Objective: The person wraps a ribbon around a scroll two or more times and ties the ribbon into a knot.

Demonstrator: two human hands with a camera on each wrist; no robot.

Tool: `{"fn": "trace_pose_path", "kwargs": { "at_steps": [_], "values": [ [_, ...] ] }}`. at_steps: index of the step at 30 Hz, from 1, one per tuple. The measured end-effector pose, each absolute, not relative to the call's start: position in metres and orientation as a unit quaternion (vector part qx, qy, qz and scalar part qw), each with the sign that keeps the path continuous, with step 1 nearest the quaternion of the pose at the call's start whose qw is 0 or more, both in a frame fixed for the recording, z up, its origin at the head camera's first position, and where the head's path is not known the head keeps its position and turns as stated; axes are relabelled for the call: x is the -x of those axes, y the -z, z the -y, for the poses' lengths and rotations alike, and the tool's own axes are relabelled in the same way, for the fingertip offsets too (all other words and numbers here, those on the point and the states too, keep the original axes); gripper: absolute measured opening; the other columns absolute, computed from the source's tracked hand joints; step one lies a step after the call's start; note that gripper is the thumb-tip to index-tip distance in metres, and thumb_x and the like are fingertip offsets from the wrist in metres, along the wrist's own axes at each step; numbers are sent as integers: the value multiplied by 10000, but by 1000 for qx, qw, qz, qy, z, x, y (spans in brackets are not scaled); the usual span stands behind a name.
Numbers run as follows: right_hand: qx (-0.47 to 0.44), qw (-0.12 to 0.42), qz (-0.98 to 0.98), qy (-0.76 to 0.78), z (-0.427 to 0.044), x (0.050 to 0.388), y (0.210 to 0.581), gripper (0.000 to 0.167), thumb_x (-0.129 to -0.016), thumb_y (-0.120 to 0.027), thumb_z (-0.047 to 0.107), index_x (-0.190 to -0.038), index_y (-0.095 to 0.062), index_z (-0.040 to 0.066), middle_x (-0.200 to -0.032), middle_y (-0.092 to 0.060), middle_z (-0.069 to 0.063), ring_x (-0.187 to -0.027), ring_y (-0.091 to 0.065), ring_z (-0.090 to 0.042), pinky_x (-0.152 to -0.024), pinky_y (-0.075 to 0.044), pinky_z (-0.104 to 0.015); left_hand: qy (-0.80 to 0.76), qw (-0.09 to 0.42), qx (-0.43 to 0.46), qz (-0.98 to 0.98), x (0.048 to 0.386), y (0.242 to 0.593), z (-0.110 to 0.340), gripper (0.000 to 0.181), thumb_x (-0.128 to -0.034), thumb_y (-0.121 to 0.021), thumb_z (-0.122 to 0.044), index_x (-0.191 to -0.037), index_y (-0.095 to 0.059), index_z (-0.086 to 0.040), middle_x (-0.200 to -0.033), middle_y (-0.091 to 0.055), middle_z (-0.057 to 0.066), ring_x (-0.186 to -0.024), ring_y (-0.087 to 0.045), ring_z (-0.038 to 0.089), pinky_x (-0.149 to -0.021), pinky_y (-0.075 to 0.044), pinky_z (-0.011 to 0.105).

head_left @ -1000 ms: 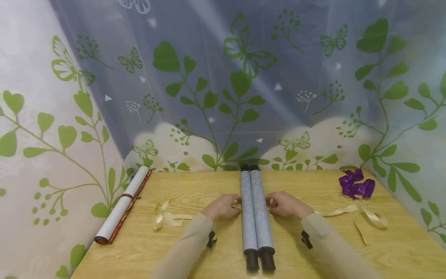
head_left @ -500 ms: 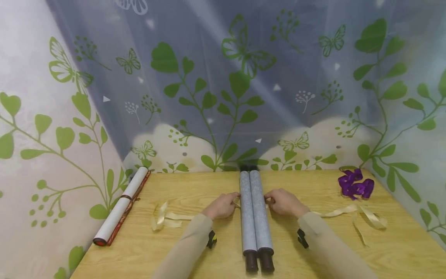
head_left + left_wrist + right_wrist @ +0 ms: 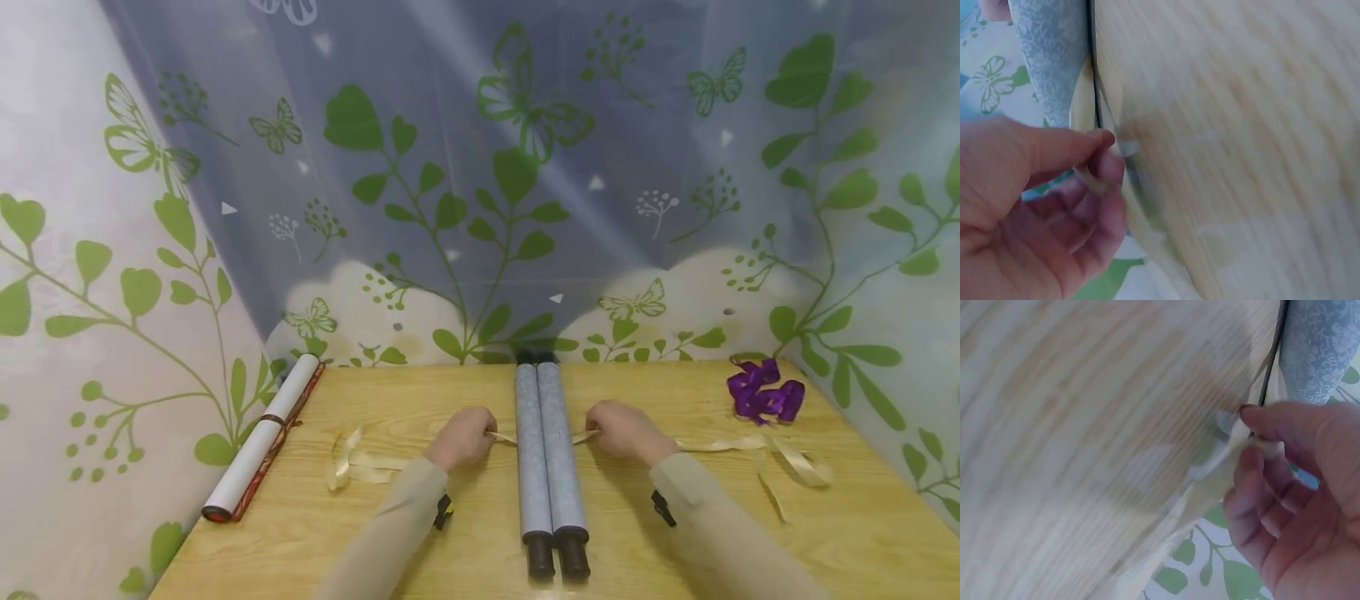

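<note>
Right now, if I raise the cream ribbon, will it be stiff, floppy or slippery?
The cream ribbon is probably floppy: its loose ends twist and curl on the table. It may slip if pinched lightly, given its satiny sheen. Raised, it would likely press against the two grey scrolls, since it shows on both sides but not across their tops.

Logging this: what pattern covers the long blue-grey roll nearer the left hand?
Pale flowers cover the roll, clearest in the left wrist view.

PLACE: screened-off table nook, building type unclear | wood-grain table (image 3: 420, 392) | leaf-and-butterfly hangings (image 3: 442, 100) on three sides
</note>
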State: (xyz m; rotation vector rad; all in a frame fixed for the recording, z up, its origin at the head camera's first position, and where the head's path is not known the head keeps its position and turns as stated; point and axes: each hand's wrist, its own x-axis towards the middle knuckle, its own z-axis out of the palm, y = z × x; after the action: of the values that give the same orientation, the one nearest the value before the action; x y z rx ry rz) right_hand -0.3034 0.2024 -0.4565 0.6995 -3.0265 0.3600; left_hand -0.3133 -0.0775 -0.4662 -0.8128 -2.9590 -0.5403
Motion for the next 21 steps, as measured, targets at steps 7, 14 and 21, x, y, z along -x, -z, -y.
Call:
{"fn": "trace_pose_path", "kwargs": {
  "at_steps": [7,14,21],
  "values": [
    [-181,66,976,-106,-208,298,454,42,-855,-718,68,-866,-748,95,-900,-720,-73,-801,-677,-238,-608,-544,-385,88,205,219,950,308,461,75,113,-853,-699,-48,-884,-777,-124,-823,-665,34,-763,-582,199,-650,-495,306],
    [-135,68,968,-202,-211,295,450,175,-913,-624,73,-1028,-748,25,-937,-743,-123,-578,-570,-140,-520,-464,-302,177,272,242,914,303,459,63,136,-893,-625,-64,-885,-757,-93,-747,-737,20,-590,-654,134,-525,-509,283],
    [-120,76,928,-344,-202,300,443,305,-957,-542,111,-1204,-666,-19,-1085,-720,-176,-974,-688,-313,-722,-560,-368,259,278,291,878,303,458,49,243,-873,-601,16,-1070,-738,-19,-992,-757,86,-829,-716,160,-698,-563,271]
  ]
}}
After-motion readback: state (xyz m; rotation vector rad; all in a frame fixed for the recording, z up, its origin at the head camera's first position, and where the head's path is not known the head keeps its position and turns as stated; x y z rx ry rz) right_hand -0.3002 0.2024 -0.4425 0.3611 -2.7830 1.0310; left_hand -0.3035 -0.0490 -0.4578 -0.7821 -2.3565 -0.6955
